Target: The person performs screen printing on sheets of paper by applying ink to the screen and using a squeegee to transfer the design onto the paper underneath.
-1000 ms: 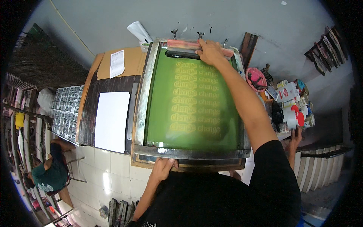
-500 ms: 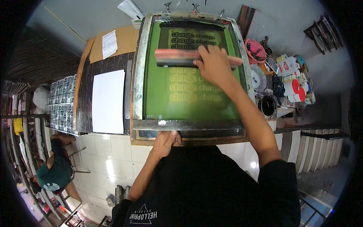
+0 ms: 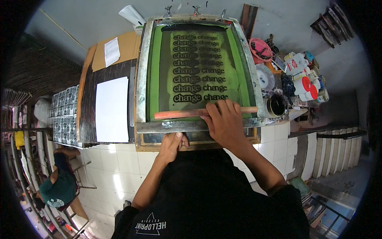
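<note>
My right hand (image 3: 226, 121) is closed round a long squeegee (image 3: 181, 114) with a reddish wooden handle, which lies crosswise at the near end of a green printing screen (image 3: 154, 79). Rows of dark lettering show on the mesh beyond the squeegee, with a dark ink film round them. A worn metal frame (image 3: 171, 126) borders the screen. At its near bar my left hand (image 3: 171, 147) has its fingers curled under and the thumb against the edge. The squeegee's blade is hidden under the handle.
White paper sheets (image 3: 112, 109) lie on the dark table to the left, with cardboard (image 3: 123, 49) behind. On the right stand an ink pot (image 3: 276, 105), a pink basin (image 3: 260, 51) and several tubs (image 3: 302, 84). A seated person (image 3: 59, 187) is at the far left.
My right hand has drawn the squeegee toward me, from the upper screen to its near end. The lettering behind it has turned dark. My left hand stays at the near bar.
</note>
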